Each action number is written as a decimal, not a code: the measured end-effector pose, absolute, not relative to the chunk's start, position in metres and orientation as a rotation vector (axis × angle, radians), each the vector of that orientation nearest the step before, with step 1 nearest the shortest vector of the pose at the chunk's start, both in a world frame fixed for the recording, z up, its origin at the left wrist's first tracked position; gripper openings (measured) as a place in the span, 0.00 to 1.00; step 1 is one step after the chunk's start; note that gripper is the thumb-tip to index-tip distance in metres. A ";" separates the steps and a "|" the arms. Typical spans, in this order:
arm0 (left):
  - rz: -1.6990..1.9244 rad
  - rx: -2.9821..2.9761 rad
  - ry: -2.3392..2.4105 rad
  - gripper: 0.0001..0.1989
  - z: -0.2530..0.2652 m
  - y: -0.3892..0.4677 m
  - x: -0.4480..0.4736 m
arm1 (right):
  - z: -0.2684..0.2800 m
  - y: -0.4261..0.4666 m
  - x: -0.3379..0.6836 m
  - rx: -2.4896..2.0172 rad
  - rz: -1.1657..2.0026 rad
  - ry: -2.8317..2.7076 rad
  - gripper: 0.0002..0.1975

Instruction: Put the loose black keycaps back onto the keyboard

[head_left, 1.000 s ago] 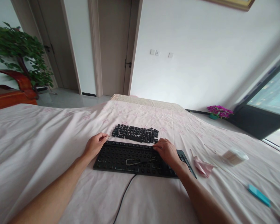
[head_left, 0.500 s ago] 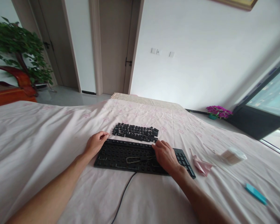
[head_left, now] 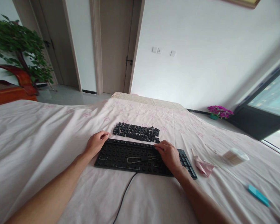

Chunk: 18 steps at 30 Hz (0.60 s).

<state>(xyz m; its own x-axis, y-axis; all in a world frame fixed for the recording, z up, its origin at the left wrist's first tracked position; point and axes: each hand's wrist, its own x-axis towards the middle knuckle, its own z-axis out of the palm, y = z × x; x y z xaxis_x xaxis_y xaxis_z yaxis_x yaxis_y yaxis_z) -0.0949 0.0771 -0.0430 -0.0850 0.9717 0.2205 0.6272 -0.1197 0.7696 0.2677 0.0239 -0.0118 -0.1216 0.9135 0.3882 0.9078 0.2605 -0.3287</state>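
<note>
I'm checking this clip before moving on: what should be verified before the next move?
1. Keyboard resting on the cloth: ok.
2. Loose keycaps grouped beyond the keyboard's far edge: ok.
3. Wire tool off the keyboard: not ok, it lies on top.
4. Left hand holding something: cannot tell; it is at the far left corner.
5. Right hand gripping a key: cannot tell; fingertips are at the far row.
6. Cable clear of both hands: ok.
</note>
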 end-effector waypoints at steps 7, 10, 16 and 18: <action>1.085 1.774 1.720 0.15 -0.043 0.077 -0.095 | -0.015 0.033 0.275 -1.601 0.071 -2.005 0.08; 1.079 1.779 1.719 0.15 -0.044 0.078 -0.095 | -0.017 0.036 0.277 -1.574 0.120 -1.998 0.08; 1.078 1.787 1.727 0.15 -0.043 0.078 -0.095 | -0.023 0.043 0.282 -1.556 0.233 -1.938 0.08; 1.077 1.788 1.731 0.15 -0.043 0.078 -0.095 | -0.023 0.045 0.283 -1.540 0.273 -1.930 0.08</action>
<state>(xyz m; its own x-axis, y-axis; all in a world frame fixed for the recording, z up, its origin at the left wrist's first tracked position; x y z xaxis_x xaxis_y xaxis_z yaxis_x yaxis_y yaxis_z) -0.0947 0.0776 -0.0427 -0.0789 0.9691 0.2337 0.6377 -0.1312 0.7591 0.2831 0.0448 -0.0235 -0.1032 0.9299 0.3530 0.7957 0.2901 -0.5317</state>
